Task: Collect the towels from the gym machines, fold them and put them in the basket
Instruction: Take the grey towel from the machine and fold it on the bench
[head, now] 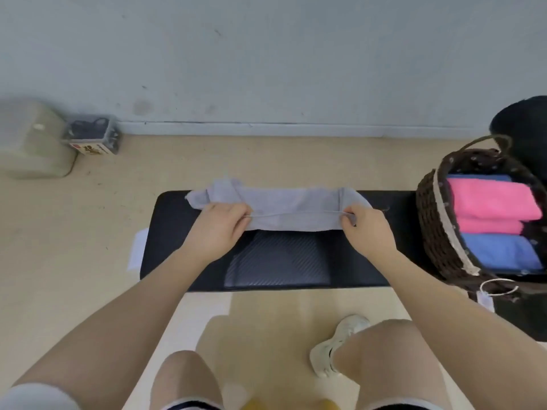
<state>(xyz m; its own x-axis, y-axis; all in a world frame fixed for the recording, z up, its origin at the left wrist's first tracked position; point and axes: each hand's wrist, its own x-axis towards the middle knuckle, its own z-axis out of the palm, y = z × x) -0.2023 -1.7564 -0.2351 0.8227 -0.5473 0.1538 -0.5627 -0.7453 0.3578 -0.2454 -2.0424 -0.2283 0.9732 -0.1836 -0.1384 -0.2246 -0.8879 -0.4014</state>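
A grey towel (284, 207) lies stretched sideways across the far part of a black padded bench (165, 232). My left hand (217, 226) pinches the towel's near edge at its left end. My right hand (367, 229) pinches the same edge at its right end, and the edge runs taut between them. A dark wicker basket (433, 226) stands at the bench's right end. Inside it lie folded pink towels (491, 202) and a folded blue towel (500, 251).
A pale wall runs behind the bench. A greenish container (32, 140) and a small clear box (93, 136) sit on the floor at the back left. A dark object (524, 122) stands behind the basket. My knees and a white shoe (334, 344) are below the bench.
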